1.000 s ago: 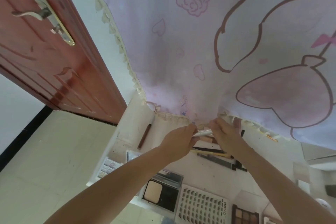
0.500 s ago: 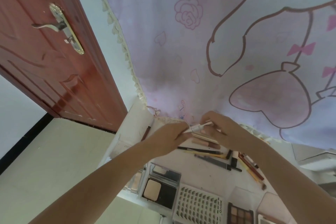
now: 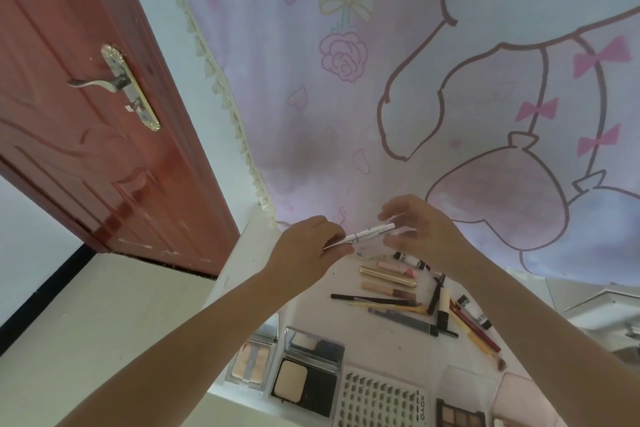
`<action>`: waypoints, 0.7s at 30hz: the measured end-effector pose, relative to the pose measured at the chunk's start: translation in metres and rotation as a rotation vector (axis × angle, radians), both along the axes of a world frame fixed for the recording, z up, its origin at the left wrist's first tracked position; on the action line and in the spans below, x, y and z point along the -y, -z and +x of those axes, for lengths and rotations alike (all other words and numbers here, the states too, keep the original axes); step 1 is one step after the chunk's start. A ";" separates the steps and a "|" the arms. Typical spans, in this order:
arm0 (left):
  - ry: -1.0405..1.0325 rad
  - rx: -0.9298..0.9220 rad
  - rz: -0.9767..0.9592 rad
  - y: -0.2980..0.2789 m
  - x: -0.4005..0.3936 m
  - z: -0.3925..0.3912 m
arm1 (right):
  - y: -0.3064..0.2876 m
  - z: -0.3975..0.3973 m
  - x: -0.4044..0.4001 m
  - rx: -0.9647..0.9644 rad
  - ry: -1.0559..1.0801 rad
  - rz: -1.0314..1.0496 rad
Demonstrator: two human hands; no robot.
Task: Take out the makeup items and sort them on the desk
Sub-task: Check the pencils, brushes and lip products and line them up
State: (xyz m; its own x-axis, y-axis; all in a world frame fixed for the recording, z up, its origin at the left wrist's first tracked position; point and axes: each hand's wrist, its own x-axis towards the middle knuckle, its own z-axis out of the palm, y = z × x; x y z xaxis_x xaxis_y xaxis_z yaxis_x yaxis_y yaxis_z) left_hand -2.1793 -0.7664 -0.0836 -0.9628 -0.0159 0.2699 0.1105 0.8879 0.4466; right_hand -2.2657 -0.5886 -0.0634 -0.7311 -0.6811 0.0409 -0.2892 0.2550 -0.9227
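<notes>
White and slim, the pen (image 3: 367, 233) hangs above the desk's (image 3: 381, 336) far edge, its tip hidden under my left hand (image 3: 308, 250), which pinches it; my right hand (image 3: 420, 230) pinches the other end. Its markings are illegible. The lash tray (image 3: 379, 400) at the near edge reads "XOYO".

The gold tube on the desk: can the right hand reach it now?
Probably not at once: the right hand and left hand both hold a white pen. The gold tube lies uncovered just below.
</notes>
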 end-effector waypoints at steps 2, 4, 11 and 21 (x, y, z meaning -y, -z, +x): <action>0.029 -0.079 -0.077 -0.001 -0.001 0.001 | -0.002 0.001 0.002 0.110 -0.013 0.002; 0.043 -0.094 -0.127 -0.003 -0.002 0.001 | -0.004 0.001 0.003 0.157 0.008 0.069; 0.052 -0.143 -0.116 0.007 -0.002 0.001 | 0.005 0.001 -0.002 0.017 -0.060 0.060; 0.061 -0.162 -0.112 0.014 0.005 -0.003 | 0.015 -0.003 0.007 0.058 -0.098 0.109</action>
State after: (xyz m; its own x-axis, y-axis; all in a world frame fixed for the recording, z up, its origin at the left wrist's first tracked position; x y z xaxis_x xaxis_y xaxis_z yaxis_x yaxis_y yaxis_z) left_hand -2.1827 -0.7717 -0.0975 -0.9050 0.0795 0.4180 0.2276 0.9205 0.3175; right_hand -2.2690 -0.5960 -0.0788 -0.6602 -0.7472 -0.0771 -0.2648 0.3275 -0.9070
